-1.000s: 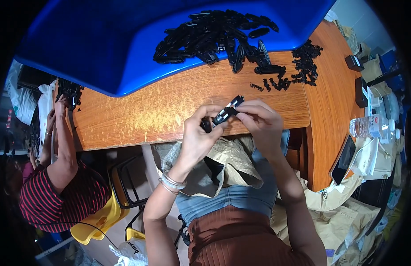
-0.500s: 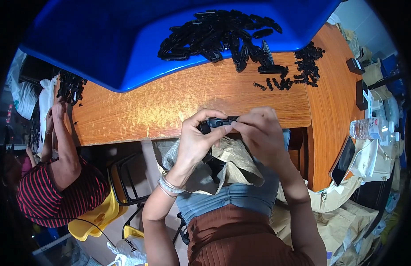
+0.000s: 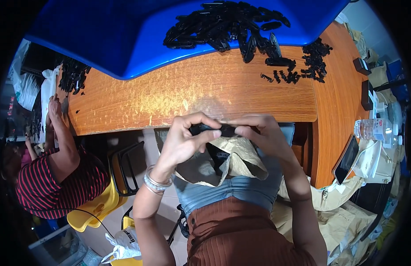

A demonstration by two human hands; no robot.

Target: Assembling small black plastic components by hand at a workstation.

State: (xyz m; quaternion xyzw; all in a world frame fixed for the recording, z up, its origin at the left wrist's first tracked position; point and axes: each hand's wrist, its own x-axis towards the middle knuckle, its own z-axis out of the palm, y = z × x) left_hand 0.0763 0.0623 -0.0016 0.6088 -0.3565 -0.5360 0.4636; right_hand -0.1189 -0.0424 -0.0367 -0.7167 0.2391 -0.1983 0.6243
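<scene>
Hands are working just below the near edge of the wooden surface [image 3: 192,93]. Left hand [image 3: 181,142] and right hand [image 3: 263,135] are each pinching an end of one small black plastic part [image 3: 214,130], grips clamped on it. Judging progress: this piece is mid-handling; a large heap of black parts [image 3: 223,24] on the blue sheet [image 3: 103,40] is waiting, a smaller cluster [image 3: 307,62] lying right.

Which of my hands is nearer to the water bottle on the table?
Right. The right hand sits toward the water bottle; the left hand is farther off, across the small black part both pinch.
</scene>
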